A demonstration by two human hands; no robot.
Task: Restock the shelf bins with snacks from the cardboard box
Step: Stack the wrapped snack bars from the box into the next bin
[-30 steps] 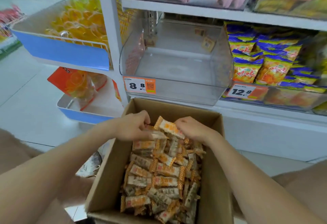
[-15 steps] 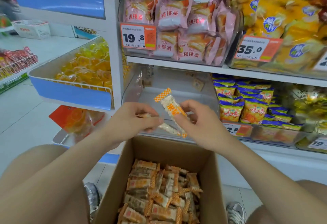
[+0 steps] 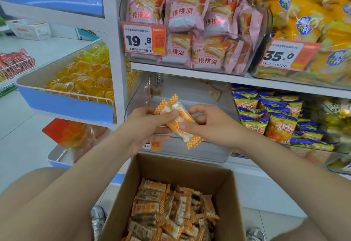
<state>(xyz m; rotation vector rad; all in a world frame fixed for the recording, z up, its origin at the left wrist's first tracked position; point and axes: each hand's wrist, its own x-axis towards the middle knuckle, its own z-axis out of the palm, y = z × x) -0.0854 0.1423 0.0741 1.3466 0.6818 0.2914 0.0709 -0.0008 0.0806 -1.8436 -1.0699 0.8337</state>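
Orange-checked snack bars (image 3: 178,120) are coming up out of the cardboard box (image 3: 190,166) now, the left hand (image 3: 144,126) and right hand (image 3: 214,126) both pinching them between thumb and curled fingers, right in front of the clear bin (image 3: 199,151), so the drop-in is looking close.

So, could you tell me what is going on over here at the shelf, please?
A person is restocking a shop shelf. The left hand and right hand together hold a few orange-checked snack packets in front of the clear bin on the middle shelf; none of these packets show in it yet. The open cardboard box below them holds plenty more. The bin above is full of pink pastry packs.
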